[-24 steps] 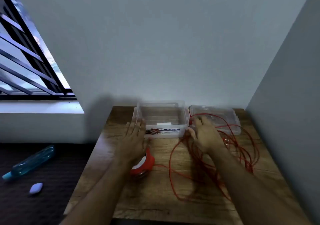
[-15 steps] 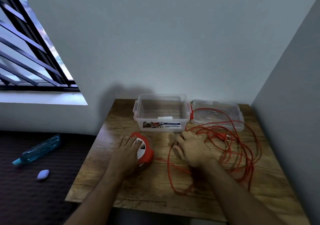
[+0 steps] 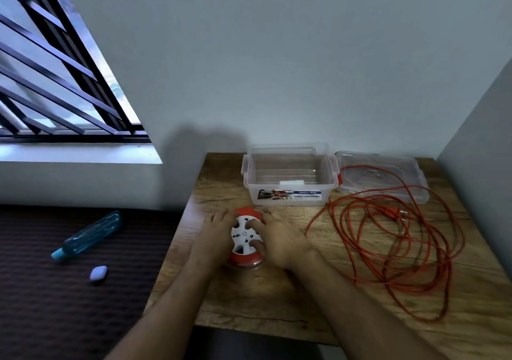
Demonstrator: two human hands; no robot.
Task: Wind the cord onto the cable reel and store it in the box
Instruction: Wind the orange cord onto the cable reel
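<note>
A round red cable reel (image 3: 245, 235) with a white socket face lies flat on the wooden table (image 3: 277, 298), just in front of the clear plastic box (image 3: 289, 178). My left hand (image 3: 213, 235) clasps its left side and my right hand (image 3: 277, 239) its right side, fingers resting on the white face. The orange cord (image 3: 393, 237) sprawls in loose loops over the right half of the table, partly across the box's lid (image 3: 381, 175). The open box holds nothing but a small white label.
A wall runs close along the table's right side and another behind it. On the dark mat to the left lie a blue bottle (image 3: 88, 233) and a small pale pebble-shaped object (image 3: 98, 272). A barred window is at upper left.
My right hand has left the cord pile and come over to the reel. My left hand has settled on the reel's left side. The view has tilted down and nearer.
</note>
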